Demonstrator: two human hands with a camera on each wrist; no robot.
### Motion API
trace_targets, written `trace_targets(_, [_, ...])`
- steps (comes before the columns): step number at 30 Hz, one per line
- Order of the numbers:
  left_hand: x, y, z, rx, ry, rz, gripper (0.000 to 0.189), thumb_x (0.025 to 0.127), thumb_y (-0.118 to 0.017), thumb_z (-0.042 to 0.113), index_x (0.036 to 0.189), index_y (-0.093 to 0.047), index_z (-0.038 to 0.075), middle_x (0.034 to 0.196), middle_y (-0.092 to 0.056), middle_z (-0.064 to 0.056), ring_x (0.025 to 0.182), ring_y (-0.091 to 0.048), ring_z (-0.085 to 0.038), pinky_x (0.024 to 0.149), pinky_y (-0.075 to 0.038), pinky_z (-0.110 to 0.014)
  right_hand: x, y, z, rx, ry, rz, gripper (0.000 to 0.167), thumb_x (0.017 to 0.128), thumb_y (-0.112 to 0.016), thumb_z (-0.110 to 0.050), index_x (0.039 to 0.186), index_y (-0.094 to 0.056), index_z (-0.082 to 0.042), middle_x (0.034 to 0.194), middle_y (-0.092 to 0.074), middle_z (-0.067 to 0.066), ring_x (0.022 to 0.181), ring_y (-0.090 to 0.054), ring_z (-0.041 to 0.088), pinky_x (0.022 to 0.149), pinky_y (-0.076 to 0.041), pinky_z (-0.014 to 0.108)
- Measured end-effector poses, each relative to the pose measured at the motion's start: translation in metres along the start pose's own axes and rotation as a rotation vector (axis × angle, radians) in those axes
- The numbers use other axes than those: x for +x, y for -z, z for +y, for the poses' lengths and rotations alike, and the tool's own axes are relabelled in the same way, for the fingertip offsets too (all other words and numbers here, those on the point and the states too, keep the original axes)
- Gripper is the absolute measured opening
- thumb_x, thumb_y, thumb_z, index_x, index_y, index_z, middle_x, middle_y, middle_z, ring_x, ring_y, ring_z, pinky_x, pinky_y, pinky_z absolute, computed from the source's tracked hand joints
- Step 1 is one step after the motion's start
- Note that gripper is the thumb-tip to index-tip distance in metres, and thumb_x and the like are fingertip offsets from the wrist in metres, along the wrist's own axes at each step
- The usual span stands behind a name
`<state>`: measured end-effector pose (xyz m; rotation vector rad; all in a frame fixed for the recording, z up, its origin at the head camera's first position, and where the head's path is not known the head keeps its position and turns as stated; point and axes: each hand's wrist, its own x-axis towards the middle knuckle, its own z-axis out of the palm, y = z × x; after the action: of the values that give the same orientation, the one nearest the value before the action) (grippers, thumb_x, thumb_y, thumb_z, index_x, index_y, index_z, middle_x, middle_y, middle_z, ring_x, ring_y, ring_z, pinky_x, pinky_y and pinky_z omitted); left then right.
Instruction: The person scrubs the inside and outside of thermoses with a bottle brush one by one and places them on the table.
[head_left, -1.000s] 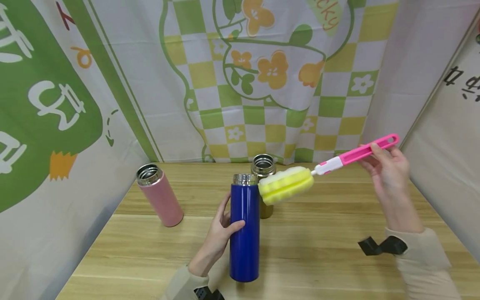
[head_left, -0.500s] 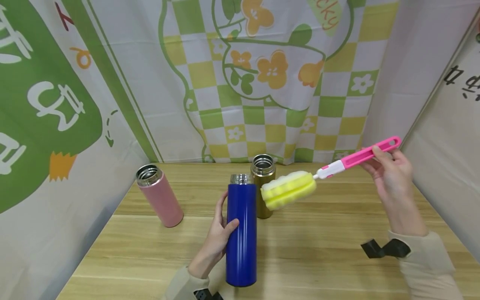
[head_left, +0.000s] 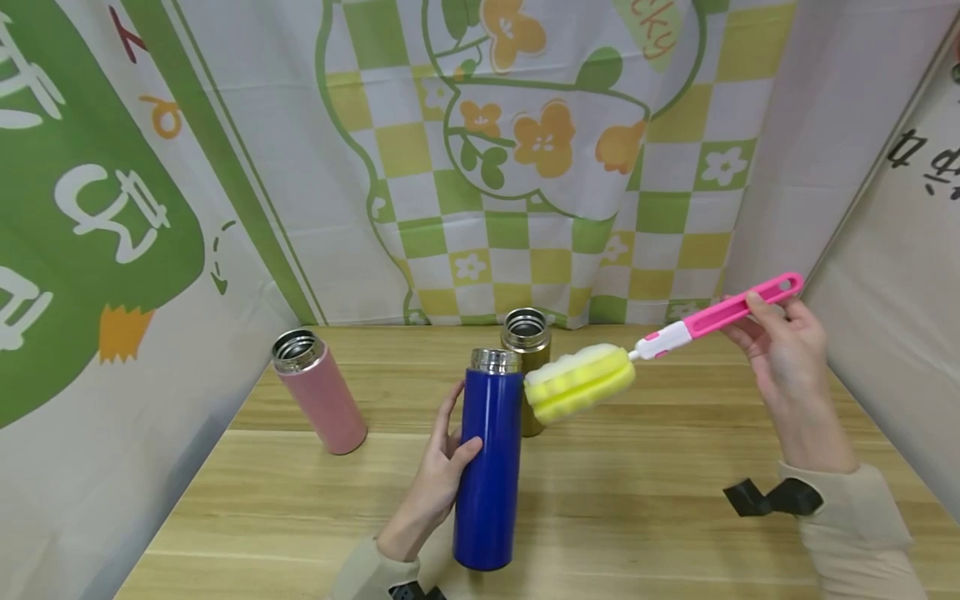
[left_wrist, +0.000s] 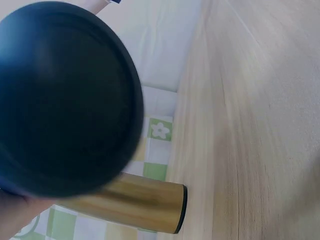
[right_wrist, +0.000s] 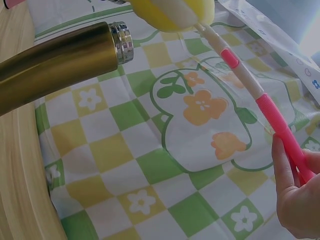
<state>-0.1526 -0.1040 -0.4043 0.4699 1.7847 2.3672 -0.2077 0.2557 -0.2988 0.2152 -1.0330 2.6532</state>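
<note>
My left hand (head_left: 435,483) grips a tall blue thermos bottle (head_left: 487,467) round its middle. The bottle has no lid, leans slightly to the right, and is lifted; its dark base (left_wrist: 70,100) faces the left wrist camera. In my right hand (head_left: 787,358) is the pink handle of a bottle brush (head_left: 720,317), pinched between thumb and fingers. Its yellow and white sponge head (head_left: 581,383) points left, beside the blue bottle's upper part; whether they touch I cannot tell. Behind both stands a gold thermos bottle (head_left: 527,333), partly hidden in the head view.
A pink thermos bottle (head_left: 322,396), lidless, stands at the left of the wooden table (head_left: 637,517). A patterned cloth (head_left: 547,250) hangs along the back edge, and cloth walls close off both sides.
The brush and right hand have moved slightly right and down. The blue bottle shifted a little left, and its top then tipped right. The gold and pink bottles stay put.
</note>
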Motion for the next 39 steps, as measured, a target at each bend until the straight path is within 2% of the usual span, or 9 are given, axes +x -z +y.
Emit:
trace_targets(7, [0.0,-0.001,-0.001,-0.002,-0.002,-0.016,0.054,0.096,-0.034,0.022,0.141,-0.005,0.032,0.119,-0.042,-0.018,0.09,-0.057,-0.02,0.072,-0.047,-0.041,0.0,-0.001,-0.001,0.019,0.005,0.002,0.018,0.08,-0.057,0.007,0.097,-0.05,0.007,0.087,-0.057,0.017,0.077,-0.063,0.028,0.071,-0.05,0.033])
trace_targets(10, [0.0,0.001,-0.003,-0.037,-0.014,-0.061,0.06,0.095,-0.04,0.024,0.141,-0.003,0.032,0.119,-0.043,-0.018,0.093,-0.057,-0.022,0.073,-0.047,-0.042,0.0,-0.004,0.001,0.03,0.01,0.012,0.017,0.08,-0.057,0.007,0.096,-0.051,0.007,0.085,-0.057,0.017,0.075,-0.063,0.028,0.07,-0.05,0.034])
trace_targets(14, [0.0,0.003,-0.006,-0.086,-0.023,-0.097,0.081,0.085,-0.059,0.024,0.141,0.0,0.028,0.126,-0.038,-0.019,0.102,-0.053,-0.024,0.079,-0.045,-0.044,0.0,-0.007,0.003,0.033,0.017,0.017,0.016,0.079,-0.058,0.007,0.094,-0.051,0.007,0.083,-0.057,0.018,0.075,-0.064,0.029,0.07,-0.05,0.034])
trace_targets(18, [0.001,0.003,-0.006,-0.086,-0.009,-0.048,0.091,0.079,-0.066,0.017,0.142,-0.001,0.024,0.132,-0.031,-0.022,0.109,-0.048,-0.022,0.083,-0.043,-0.043,-0.001,-0.008,0.003,0.036,0.018,0.013,0.017,0.079,-0.057,0.008,0.095,-0.05,0.007,0.084,-0.057,0.018,0.076,-0.064,0.03,0.07,-0.05,0.034])
trace_targets(23, [0.0,0.001,-0.005,-0.088,0.014,0.002,0.082,0.082,-0.06,0.011,0.141,-0.007,0.028,0.132,-0.032,-0.023,0.108,-0.049,-0.023,0.083,-0.043,-0.042,-0.001,-0.011,0.003,0.058,0.006,0.01,0.016,0.08,-0.057,0.008,0.094,-0.05,0.007,0.084,-0.057,0.018,0.076,-0.064,0.029,0.07,-0.05,0.034])
trace_targets(28, [-0.001,0.0,-0.002,-0.06,0.025,-0.001,0.079,0.085,-0.056,0.009,0.142,-0.005,0.026,0.134,-0.029,-0.025,0.11,-0.047,-0.023,0.085,-0.042,-0.042,-0.001,-0.013,0.006,0.073,-0.02,-0.005,0.012,0.081,-0.056,0.008,0.092,-0.052,0.007,0.084,-0.058,0.017,0.076,-0.064,0.029,0.07,-0.05,0.034])
trace_targets(31, [0.0,-0.001,0.0,-0.06,0.025,-0.007,0.078,0.087,-0.054,0.008,0.143,-0.002,0.023,0.135,-0.027,-0.025,0.111,-0.046,-0.022,0.086,-0.041,-0.042,-0.002,-0.012,0.009,0.053,-0.026,-0.017,0.011,0.081,-0.056,0.007,0.092,-0.052,0.007,0.083,-0.061,0.018,0.074,-0.064,0.027,0.07,-0.05,0.033])
trace_targets(39, [0.002,-0.002,0.006,-0.081,0.038,0.008,0.073,0.089,-0.049,0.008,0.142,-0.002,0.026,0.136,-0.027,-0.025,0.111,-0.047,-0.024,0.089,-0.039,-0.043,-0.006,-0.009,0.021,-0.022,-0.074,-0.101,0.01,0.083,-0.054,0.005,0.092,-0.052,0.006,0.083,-0.063,0.019,0.078,-0.064,0.028,0.07,-0.05,0.032])
